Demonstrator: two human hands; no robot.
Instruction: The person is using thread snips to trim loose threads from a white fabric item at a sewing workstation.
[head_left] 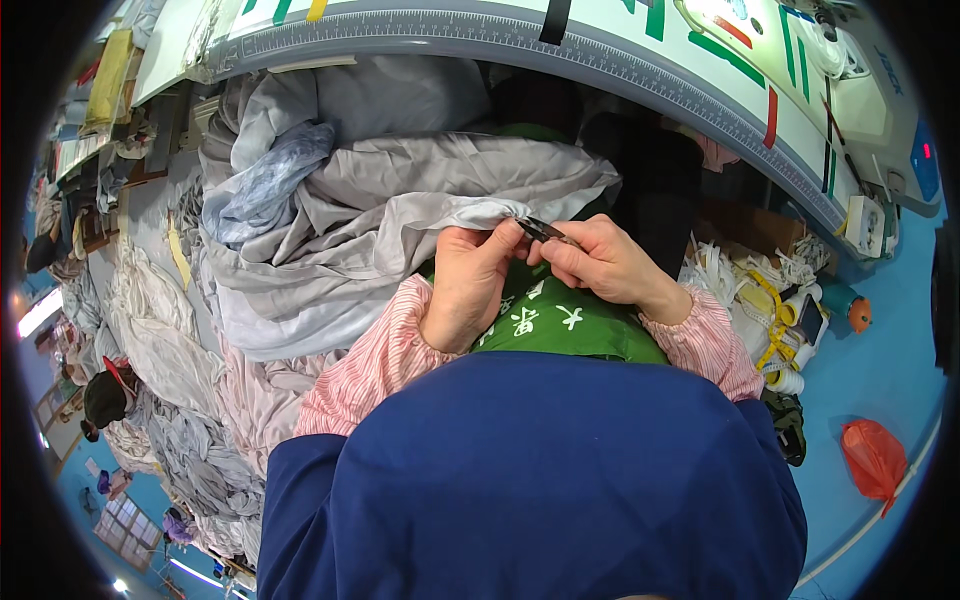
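Note:
A long bunch of light grey fabric (400, 170) lies across my lap and spreads to the left. Its edge is pinched between the thumb and fingers of my left hand (465, 280). My right hand (610, 262) is closed around small dark thread snips (541, 231), whose tips meet the fabric right at my left fingertips. Whether the blades are apart or together is too small to tell. Beneath both hands is a green apron (570, 325) with white print.
A worktable with a ruler edge (420, 32) curves across the far side, carrying a sewing machine (880, 100) at right. Thread spools and a yellow tape measure (770, 310) sit to my right, near a red plastic bag (874, 460). Fabric piles (190, 450) fill the left.

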